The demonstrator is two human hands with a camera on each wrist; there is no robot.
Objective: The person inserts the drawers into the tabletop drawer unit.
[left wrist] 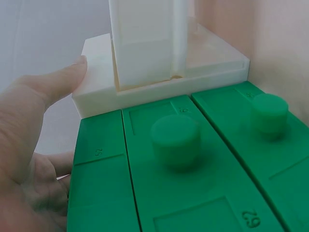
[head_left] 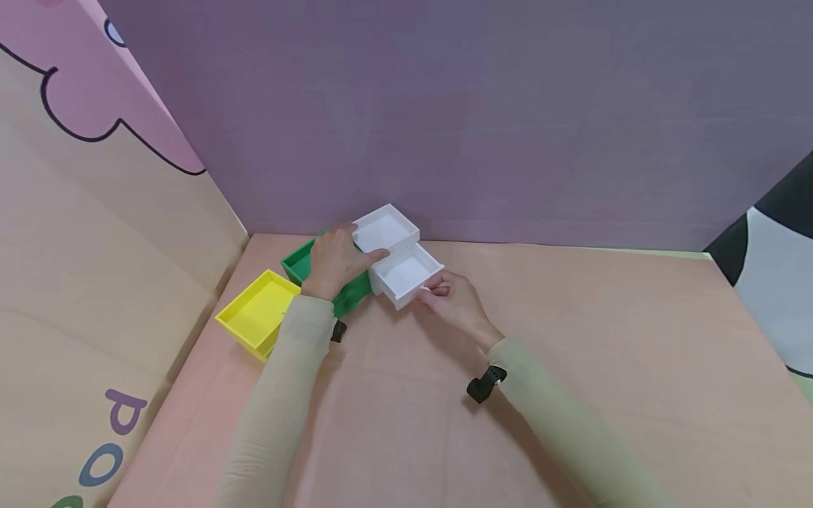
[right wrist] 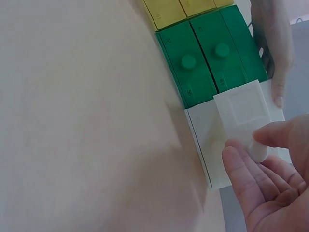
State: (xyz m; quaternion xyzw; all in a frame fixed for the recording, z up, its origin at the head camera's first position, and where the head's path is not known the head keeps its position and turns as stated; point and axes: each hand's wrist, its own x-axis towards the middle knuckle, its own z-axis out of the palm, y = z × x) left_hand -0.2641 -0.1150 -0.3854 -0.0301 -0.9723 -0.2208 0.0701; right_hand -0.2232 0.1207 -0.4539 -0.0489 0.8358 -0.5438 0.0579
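A small white drawer box [head_left: 385, 231] has a shallow tray on top and its upper drawer [head_left: 408, 271] pulled out. My right hand [head_left: 459, 303] pinches that drawer's round knob [right wrist: 259, 151] between thumb and fingers. My left hand [head_left: 336, 259] reaches over the adjoining green drawer box [head_left: 353, 293] and holds the white one at its upper left side. Its thumb [left wrist: 72, 75] lies on the white box near the open drawer, while its fingertips are partly hidden behind the boxes. The pulled-out drawer looks empty inside.
A yellow drawer box [head_left: 259, 310] adjoins the green one at the left, and its top tray is bare. Green knobs [right wrist: 188, 62] stick out on the front side. The purple wall [head_left: 508, 141] rises close behind the row; a beige wall [head_left: 127, 233] stands left.
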